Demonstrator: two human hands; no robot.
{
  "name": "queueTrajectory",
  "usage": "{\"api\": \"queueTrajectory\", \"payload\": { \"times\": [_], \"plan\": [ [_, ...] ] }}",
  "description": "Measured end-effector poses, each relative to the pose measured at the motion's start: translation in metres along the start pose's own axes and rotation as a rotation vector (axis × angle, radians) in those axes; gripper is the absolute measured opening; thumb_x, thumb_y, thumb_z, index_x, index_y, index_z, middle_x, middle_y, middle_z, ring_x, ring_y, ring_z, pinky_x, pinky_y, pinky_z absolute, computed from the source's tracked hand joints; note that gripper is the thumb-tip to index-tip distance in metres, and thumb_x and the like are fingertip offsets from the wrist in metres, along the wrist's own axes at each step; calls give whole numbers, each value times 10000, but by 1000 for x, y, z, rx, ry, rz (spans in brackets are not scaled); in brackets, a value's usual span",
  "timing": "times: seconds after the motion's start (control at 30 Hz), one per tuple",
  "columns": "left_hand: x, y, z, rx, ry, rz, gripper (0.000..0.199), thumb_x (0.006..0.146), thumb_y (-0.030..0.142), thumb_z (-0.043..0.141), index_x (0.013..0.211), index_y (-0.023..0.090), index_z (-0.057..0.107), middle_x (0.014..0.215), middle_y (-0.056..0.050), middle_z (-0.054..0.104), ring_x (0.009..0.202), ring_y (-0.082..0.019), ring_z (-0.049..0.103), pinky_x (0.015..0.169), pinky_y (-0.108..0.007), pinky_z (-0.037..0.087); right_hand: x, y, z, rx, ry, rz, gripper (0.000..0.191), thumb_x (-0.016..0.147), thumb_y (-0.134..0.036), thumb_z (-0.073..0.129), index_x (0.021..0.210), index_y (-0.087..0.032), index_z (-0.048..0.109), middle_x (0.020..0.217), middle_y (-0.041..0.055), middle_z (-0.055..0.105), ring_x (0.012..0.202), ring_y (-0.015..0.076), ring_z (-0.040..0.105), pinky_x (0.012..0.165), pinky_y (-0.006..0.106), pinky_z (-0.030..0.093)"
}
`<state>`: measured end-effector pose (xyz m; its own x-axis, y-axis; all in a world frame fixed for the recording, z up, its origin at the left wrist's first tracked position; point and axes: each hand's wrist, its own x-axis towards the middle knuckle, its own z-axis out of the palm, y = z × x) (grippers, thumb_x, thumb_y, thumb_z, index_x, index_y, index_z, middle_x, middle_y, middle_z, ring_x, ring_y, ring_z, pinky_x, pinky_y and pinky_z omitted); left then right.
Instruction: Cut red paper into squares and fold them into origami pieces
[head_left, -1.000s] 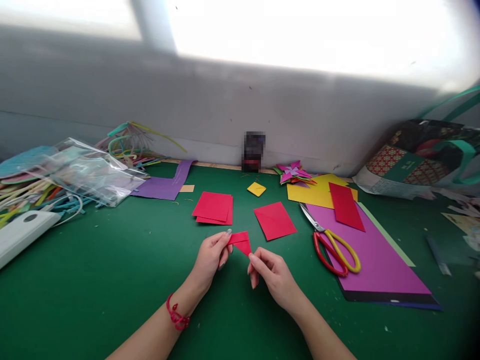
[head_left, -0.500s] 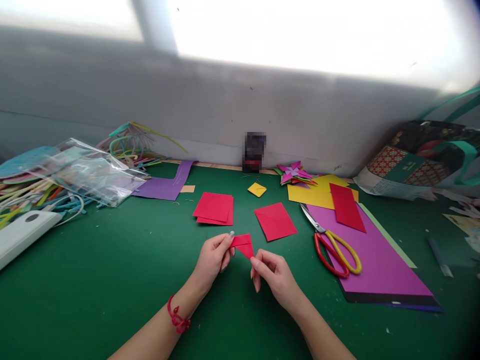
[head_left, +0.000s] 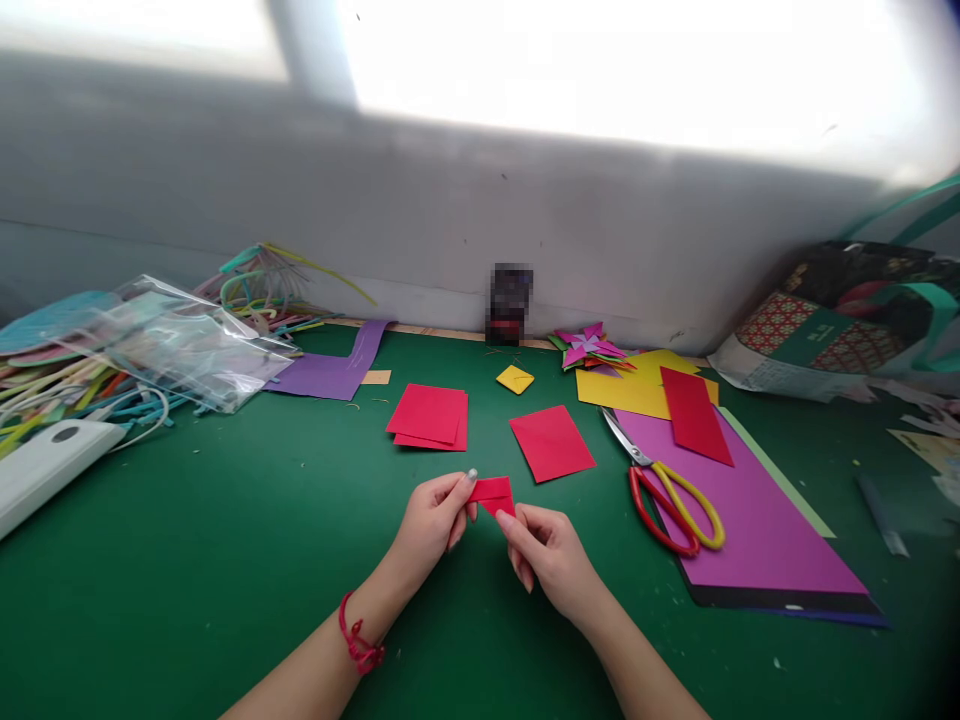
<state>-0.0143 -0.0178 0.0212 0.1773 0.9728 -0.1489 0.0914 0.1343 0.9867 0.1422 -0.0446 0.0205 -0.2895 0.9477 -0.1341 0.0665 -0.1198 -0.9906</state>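
Note:
A small piece of folded red paper [head_left: 493, 490] is held above the green table between my two hands. My left hand [head_left: 437, 515] pinches its left end, thumb on top. My right hand [head_left: 546, 545] grips the lower right corner between thumb and fingers. A crease runs across the paper, and a triangular part points downward; the fingers hide some of its edges. Just beyond lie a stack of red paper squares [head_left: 427, 415] on the left and a single red square [head_left: 553, 443] on the right.
Scissors [head_left: 660, 490] with red and yellow handles rest on purple sheets [head_left: 765, 530] at right. Behind are yellow paper [head_left: 622, 392], folded paper stars [head_left: 589, 345] and a small yellow square [head_left: 515, 379]. At left lie a plastic bag [head_left: 217, 350], pipe cleaners and a white power bank [head_left: 52, 465].
Both hands have shifted slightly right with the red paper, which is a little lower. My right thumb has moved further over its lower corner, so less of the triangle shows.

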Motion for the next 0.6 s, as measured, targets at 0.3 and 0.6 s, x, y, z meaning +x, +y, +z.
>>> {"api": "queueTrajectory", "payload": {
  "times": [0.3,0.6],
  "plan": [
    [-2,-2,1,-9,-137,21,428,841,427,406,517,153,462,297,79,338,278,-47,284,370,-180,247,3,0,-4,-40,128,-124,374,867,-381,431,553,-178,423,453,-52,430,444,83,414,481,204,329],
    [-4,-2,3,30,-222,41,425,848,408,409,509,154,445,321,74,347,300,-51,307,384,-184,260,1,0,-6,-115,105,-151,332,867,-329,440,575,-176,410,535,-56,340,495,77,341,483,208,284]
  ]
}}
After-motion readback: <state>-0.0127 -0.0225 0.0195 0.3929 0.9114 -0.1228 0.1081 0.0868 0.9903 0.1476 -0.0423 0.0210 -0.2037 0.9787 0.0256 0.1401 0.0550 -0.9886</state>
